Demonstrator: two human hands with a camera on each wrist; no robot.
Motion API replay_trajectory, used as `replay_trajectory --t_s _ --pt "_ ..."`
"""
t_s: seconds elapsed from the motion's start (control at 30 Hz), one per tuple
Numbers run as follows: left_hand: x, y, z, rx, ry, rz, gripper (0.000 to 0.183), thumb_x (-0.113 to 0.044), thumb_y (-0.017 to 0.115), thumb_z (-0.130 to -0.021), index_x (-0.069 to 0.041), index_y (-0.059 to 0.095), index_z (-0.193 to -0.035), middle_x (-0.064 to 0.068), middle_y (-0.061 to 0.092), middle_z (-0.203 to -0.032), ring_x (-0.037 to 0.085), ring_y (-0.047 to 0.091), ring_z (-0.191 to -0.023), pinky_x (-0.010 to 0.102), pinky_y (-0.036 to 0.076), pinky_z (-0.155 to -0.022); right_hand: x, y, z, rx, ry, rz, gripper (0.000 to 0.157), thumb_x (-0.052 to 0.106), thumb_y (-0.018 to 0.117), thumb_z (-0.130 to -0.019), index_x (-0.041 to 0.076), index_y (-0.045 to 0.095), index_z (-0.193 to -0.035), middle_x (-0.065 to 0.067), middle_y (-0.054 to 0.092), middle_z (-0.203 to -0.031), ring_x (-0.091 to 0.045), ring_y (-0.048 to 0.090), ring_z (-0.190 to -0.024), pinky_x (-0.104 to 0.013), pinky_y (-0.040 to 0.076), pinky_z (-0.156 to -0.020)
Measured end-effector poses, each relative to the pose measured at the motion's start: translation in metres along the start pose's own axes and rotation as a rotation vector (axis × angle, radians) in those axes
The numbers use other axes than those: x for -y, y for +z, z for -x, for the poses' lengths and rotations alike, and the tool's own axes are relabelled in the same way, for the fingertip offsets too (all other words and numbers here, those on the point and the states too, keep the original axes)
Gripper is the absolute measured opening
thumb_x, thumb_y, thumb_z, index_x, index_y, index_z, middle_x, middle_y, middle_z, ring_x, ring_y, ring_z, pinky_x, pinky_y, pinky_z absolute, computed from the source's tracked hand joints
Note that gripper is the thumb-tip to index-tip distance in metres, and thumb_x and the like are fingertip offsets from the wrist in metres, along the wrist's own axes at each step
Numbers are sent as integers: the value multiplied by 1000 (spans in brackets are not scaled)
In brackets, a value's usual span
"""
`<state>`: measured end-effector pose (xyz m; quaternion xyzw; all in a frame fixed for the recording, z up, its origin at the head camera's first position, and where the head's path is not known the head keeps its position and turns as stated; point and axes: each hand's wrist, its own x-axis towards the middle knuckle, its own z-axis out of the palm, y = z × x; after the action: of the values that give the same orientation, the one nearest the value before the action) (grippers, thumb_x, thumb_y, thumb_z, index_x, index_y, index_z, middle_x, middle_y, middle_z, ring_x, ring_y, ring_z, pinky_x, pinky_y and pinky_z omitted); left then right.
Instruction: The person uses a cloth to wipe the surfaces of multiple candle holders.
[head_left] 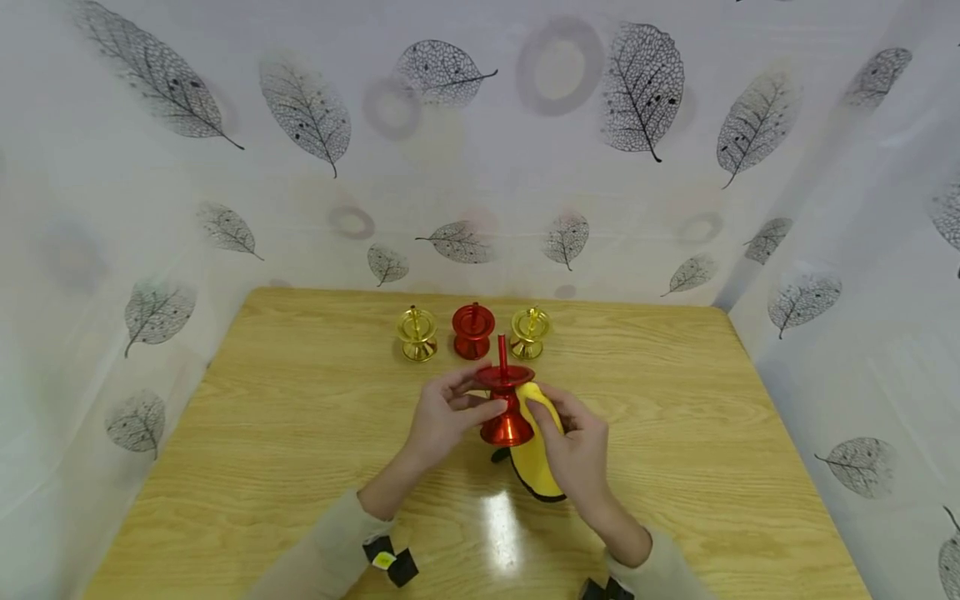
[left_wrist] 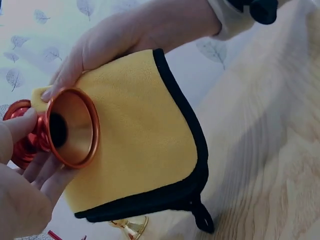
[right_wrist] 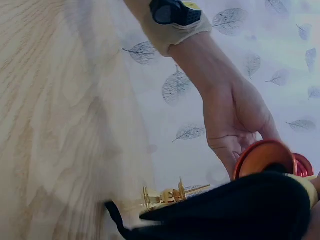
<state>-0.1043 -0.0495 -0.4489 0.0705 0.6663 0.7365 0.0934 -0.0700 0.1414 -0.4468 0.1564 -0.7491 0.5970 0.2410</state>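
My left hand [head_left: 442, 417] grips a shiny red candle holder [head_left: 508, 430] by its narrow waist, thumb in front. The holder stays upright above the table, its spike pointing up over a round dish. With thumb and fingers, my right hand [head_left: 581, 450] pinches a folded yellow cloth [head_left: 534, 468] with a dark border, at the holder's right side. In the left wrist view, the hollow base of the candle holder [left_wrist: 75, 127] faces the camera, with the cloth [left_wrist: 135, 125] behind it. The cloth's dark side [right_wrist: 250, 210] hides most of the right hand in the right wrist view.
Farther back on the wooden table [head_left: 300, 433] stand a gold candle holder [head_left: 417, 335] at left, a red candle holder [head_left: 473, 332] in the middle and another gold candle holder [head_left: 529, 333] at right. A leaf-patterned curtain [head_left: 480, 183] surrounds the table's back and sides.
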Motion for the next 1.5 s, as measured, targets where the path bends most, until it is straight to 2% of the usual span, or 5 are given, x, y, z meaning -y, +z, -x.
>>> replay_trajectory --t_s 0.3,0.63,0.9,1.23,1.5 --pt "-7 2 4 51 -41 95 61 -4 80 -91 -3 58 -149 22 71 -130 13 75 -96 26 64 -84 -5 -5 -5 14 249 -119 15 -4 69 -97 -4 75 -110 3 71 -72 2 35 -46 -22 27 -38" --pt "-7 8 5 -34 -15 -28 65 -7 85 -88 -9 60 -148 20 73 -129 22 78 -96 27 64 -79 -5 2 5 -44 53 -71 19 -13 70 -92 -7 76 -109 -26 74 -79 3 38 -47 -21 30 -37" --pt "-7 12 4 -131 55 -125 67 -8 87 -86 -8 61 -147 17 75 -126 29 78 -96 28 65 -72 3 3 12 -1 -22 -59 29 -15 69 -92 -7 75 -119 -30 78 -103 3 44 -50 -15 37 -41" --pt "-9 8 6 -121 38 -101 67 -6 87 -85 -8 61 -147 18 75 -129 29 78 -98 28 65 -78 1 -14 -2 11 -39 -21 26 -19 70 -88 -10 75 -112 -31 77 -96 5 71 -75 -11 54 -58" --pt "-3 -4 11 -115 74 -57 70 1 85 -84 -5 58 -148 23 72 -132 15 78 -94 29 65 -83 -5 -35 -15 51 -63 61 26 -18 73 -86 -7 78 -109 -28 79 -95 7 72 -79 -11 54 -57"
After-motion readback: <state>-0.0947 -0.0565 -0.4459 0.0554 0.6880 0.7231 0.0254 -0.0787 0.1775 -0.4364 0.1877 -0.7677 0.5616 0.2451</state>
